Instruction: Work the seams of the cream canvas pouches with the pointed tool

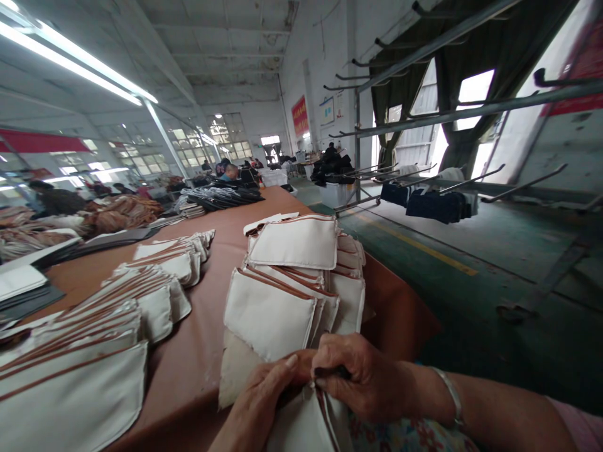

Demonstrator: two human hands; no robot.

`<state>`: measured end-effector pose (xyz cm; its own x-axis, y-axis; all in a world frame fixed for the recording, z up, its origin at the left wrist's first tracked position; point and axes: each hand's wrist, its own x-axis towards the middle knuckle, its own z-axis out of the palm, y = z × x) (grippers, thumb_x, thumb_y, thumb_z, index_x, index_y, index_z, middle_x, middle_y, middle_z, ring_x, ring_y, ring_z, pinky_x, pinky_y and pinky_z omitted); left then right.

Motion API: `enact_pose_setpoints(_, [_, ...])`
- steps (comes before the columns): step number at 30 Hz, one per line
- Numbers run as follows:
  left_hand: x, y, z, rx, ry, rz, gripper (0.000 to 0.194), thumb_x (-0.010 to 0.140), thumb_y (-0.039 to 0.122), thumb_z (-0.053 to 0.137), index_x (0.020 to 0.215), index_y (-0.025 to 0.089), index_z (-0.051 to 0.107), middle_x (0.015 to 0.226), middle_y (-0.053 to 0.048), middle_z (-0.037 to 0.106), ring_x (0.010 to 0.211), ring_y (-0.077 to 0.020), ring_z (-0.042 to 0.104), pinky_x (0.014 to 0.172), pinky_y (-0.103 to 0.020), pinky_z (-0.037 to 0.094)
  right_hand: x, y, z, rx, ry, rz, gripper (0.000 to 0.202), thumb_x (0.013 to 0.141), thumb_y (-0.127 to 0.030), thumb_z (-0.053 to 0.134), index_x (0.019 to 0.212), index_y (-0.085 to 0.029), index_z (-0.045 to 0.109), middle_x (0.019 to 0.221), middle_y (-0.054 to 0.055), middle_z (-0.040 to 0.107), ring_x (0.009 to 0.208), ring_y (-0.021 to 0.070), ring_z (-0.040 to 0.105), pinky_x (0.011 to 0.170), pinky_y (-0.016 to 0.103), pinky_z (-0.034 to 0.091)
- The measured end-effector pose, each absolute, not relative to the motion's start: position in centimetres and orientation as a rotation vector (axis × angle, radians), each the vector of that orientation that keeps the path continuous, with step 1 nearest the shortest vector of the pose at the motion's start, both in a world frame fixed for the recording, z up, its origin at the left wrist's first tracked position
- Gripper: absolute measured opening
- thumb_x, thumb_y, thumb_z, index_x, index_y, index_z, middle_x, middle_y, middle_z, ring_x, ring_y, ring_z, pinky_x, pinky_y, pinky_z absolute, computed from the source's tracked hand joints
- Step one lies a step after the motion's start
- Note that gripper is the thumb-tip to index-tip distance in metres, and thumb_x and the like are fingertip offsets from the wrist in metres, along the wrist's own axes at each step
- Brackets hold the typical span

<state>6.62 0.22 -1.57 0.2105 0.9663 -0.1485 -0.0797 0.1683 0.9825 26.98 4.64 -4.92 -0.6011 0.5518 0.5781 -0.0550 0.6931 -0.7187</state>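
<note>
A person's two bare hands work at the near edge of a surface (221,257) covered in smooth brown sheeting. The piece in hand, a cream piece (294,424) with dark, layered edges, is low at the bottom centre, in front of the person's body and partly cut off by the lower border. Work on it looks underway rather than finished, since both hands are at its upper corner. The left hand (261,395) is partly closed, its thumb laid along the top and its fingers curled in against the piece; their tips are hard to make out. The right hand (353,376) is curled almost into a fist, pinching a small dark object (338,371), perhaps a tool, right at the corner. Just beyond the hands is an overlapping pile (268,311) of similar cream pieces with brown edging, and to the left more lie fanned in long rows (70,402). A good many pieces are therefore in sight, but whether either group is done or waiting cannot be told, because they look much alike and their corners are too small to judge.
</note>
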Motion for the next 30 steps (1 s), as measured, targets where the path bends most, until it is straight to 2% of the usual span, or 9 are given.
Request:
enact_pose_setpoints(3, [7.7, 0.2, -1.7, 0.954, 0.985, 0.808, 0.039, 0.08, 0.051, 0.069, 0.081, 0.013, 0.079, 0.081, -0.013, 0.074, 0.074, -0.0234, 0.063, 0.066, -0.029, 0.048, 27.3, 4.9, -5.6, -0.265, -2.125, 0.714, 0.012, 0.083, -0.011, 0.051, 0.09, -0.018, 0.056, 0.083, 0.006, 0.062, 0.079, 0.0162, 0.059, 0.073, 0.026, 0.047])
enact_pose_setpoints(7, [7.9, 0.4, -2.6, 0.89, 1.029, 0.692, 0.044, 0.071, 0.052, 0.079, 0.073, 0.009, 0.069, 0.062, -0.004, 0.062, 0.053, -0.0102, 0.048, 0.052, -0.021, 0.034, 27.6, 5.1, -6.5, -0.207, -2.247, 0.513, 0.015, 0.083, -0.013, 0.051, 0.095, -0.019, 0.057, 0.086, 0.006, 0.061, 0.075, 0.0155, 0.058, 0.067, 0.023, 0.046])
enact_pose_setpoints(10, [7.6, 0.2, -2.7, 0.958, 1.084, 0.74, 0.044, 0.069, 0.05, 0.082, 0.062, 0.013, 0.058, 0.057, 0.002, 0.052, 0.051, -0.0073, 0.038, 0.048, -0.02, 0.025, 27.9, 5.1, -6.6, -0.173, -2.269, 0.488, 0.009, 0.087, -0.017, 0.051, 0.092, -0.019, 0.058, 0.083, 0.005, 0.06, 0.072, 0.0148, 0.055, 0.064, 0.024, 0.044])
enact_pose_setpoints(12, [7.6, -0.2, -2.2, 1.067, 1.076, 0.793, 0.041, 0.071, 0.049, 0.08, 0.064, 0.014, 0.061, 0.061, 0.002, 0.053, 0.056, -0.0089, 0.04, 0.051, -0.02, 0.028, 28.0, 5.0, -6.3, -0.23, -2.197, 0.674, 0.008, 0.088, -0.023, 0.054, 0.093, -0.018, 0.057, 0.079, 0.003, 0.057, 0.068, 0.0136, 0.051, 0.063, 0.024, 0.042])
enact_pose_setpoints(15, [7.9, -0.7, -1.2, 1.181, 1.057, 0.826, 0.037, 0.076, 0.048, 0.076, 0.067, 0.015, 0.062, 0.062, 0.003, 0.052, 0.055, -0.009, 0.038, 0.053, -0.021, 0.03, 28.3, 4.9, -5.0, -0.427, -2.009, 1.181, 0.027, 0.093, -0.039, 0.054, 0.102, -0.014, 0.057, 0.077, 0.0, 0.053, 0.062, 0.0105, 0.044, 0.058, 0.022, 0.039])
enact_pose_setpoints(17, [8.0, -0.8, -0.7, 1.248, 1.079, 0.824, 0.037, 0.079, 0.048, 0.073, 0.066, 0.017, 0.059, 0.061, 0.004, 0.048, 0.054, -0.0087, 0.035, 0.052, -0.021, 0.029, 28.4, 5.2, -3.9, -0.52, -1.945, 1.429, 0.035, 0.094, -0.046, 0.052, 0.097, -0.012, 0.059, 0.075, -0.001, 0.051, 0.062, 0.0092, 0.04, 0.057, 0.021, 0.036])
enact_pose_setpoints(20, [8.1, -0.9, -0.5, 1.443, 1.146, 0.857, 0.038, 0.082, 0.048, 0.069, 0.064, 0.017, 0.057, 0.062, 0.004, 0.046, 0.058, -0.0105, 0.038, 0.055, -0.021, 0.032, 28.5, 5.8, -2.7, -0.539, -2.029, 1.578, 0.038, 0.091, -0.047, 0.058, 0.081, -0.011, 0.06, 0.069, -0.003, 0.046, 0.062, 0.0082, 0.038, 0.055, 0.019, 0.033])
enact_pose_setpoints(23, [8.2, -1.2, -0.7, 1.534, 1.179, 0.895, 0.038, 0.084, 0.048, 0.067, 0.063, 0.017, 0.057, 0.065, 0.002, 0.048, 0.063, -0.0122, 0.042, 0.059, -0.022, 0.034, 28.3, 6.3, -2.4, -0.497, -2.103, 1.686, 0.033, 0.088, -0.041, 0.065, 0.079, -0.01, 0.062, 0.067, -0.003, 0.048, 0.06, 0.0071, 0.04, 0.054, 0.018, 0.033])
enact_pose_setpoints(30, [8.2, -1.2, -2.3, 0.989, 0.881, 0.896, 0.041, 0.075, 0.047, 0.076, 0.063, 0.017, 0.051, 0.062, 0.004, 0.043, 0.054, -0.0083, 0.034, 0.051, -0.021, 0.026, 27.4, 5.4, -4.4, -0.389, -1.615, 2.089, 0.035, 0.076, -0.043, 0.077, 0.077, -0.012, 0.061, 0.058, -0.007, 0.046, 0.043, 0.0034, 0.033, 0.041, 0.017, 0.027])
